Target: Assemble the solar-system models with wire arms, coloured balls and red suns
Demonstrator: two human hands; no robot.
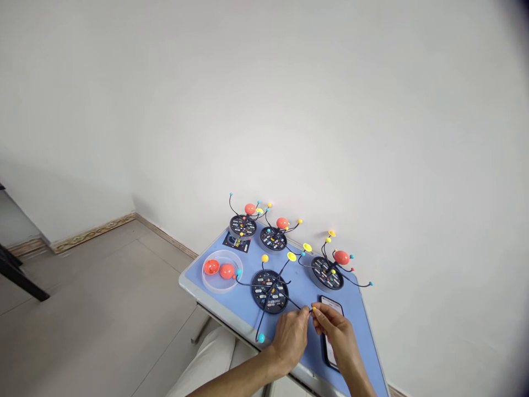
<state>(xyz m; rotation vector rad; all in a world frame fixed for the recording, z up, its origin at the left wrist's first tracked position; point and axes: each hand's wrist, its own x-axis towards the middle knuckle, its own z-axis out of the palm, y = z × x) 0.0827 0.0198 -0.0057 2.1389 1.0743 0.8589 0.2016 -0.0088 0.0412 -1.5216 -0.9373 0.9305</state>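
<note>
Left hand (290, 337) and right hand (334, 331) are both closed in a pinch, meeting on the yellow-tipped end of a black wire arm (295, 302). Its long axis runs ahead and left from the hands to a round black base (269, 291), nearer the left hand. A smartphone (332, 304) lies beneath the right hand; a clear dish (222, 251) stands well left of both hands

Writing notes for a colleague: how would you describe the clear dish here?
On the blue table top, look to the left corner. A clear round dish sits there holding two orange balls. Unlike the black wired discs beside it, it is see-through.
</note>
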